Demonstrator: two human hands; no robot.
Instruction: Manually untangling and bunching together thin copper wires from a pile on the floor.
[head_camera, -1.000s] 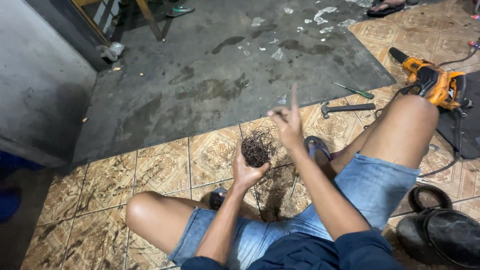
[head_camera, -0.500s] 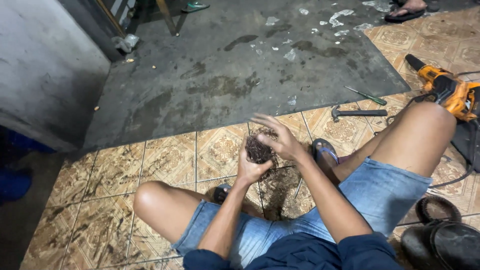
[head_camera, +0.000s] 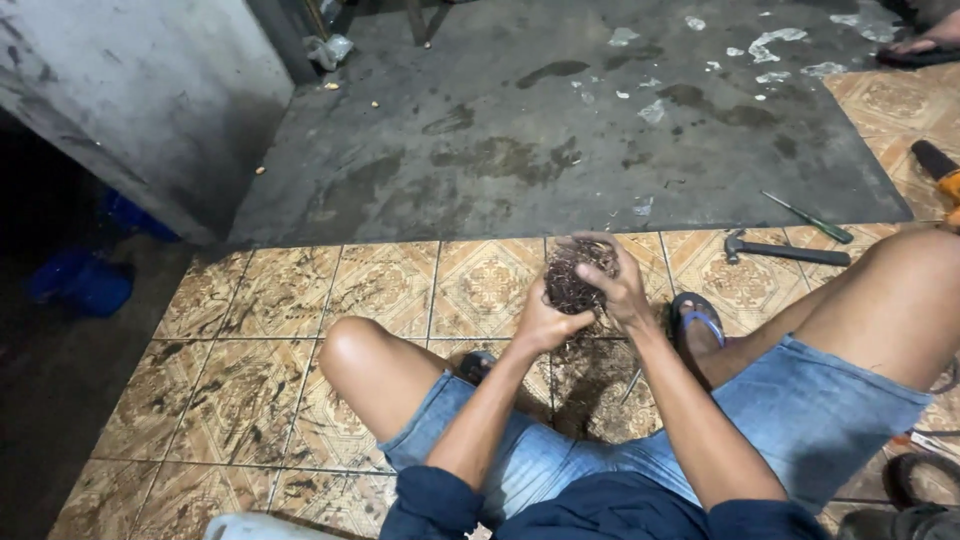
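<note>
You're sitting on the tiled floor (head_camera: 300, 300) w/ both hands up in front of you, working a dark tangled clump of wire (head_camera: 572, 282), which sits between your palms, above the gap between your knees. Your left hand (head_camera: 545, 325) is cupped under and against the clump's lower left, fingers curled round it; your right hand (head_camera: 618, 285) is draped over the top and right side, fingers bent and pressed onto the strands. So both are closed on it, neither spread. Looks like the step in hand is compacting or teasing apart the bundle, prob. the first, though strands are too fine and dark to tell which way you're pulling. Loose bits lie on the tile right below the clump. For the next move, I'd judge you need a firm hold w/ the left while the right shifts its grip, keeping the ball over your lap so nothing scatters. Hammer (head_camera: 785, 250) and screwdriver (head_camera: 808, 217) lie well apart to your right, near the concrete edge, untouched.
</note>
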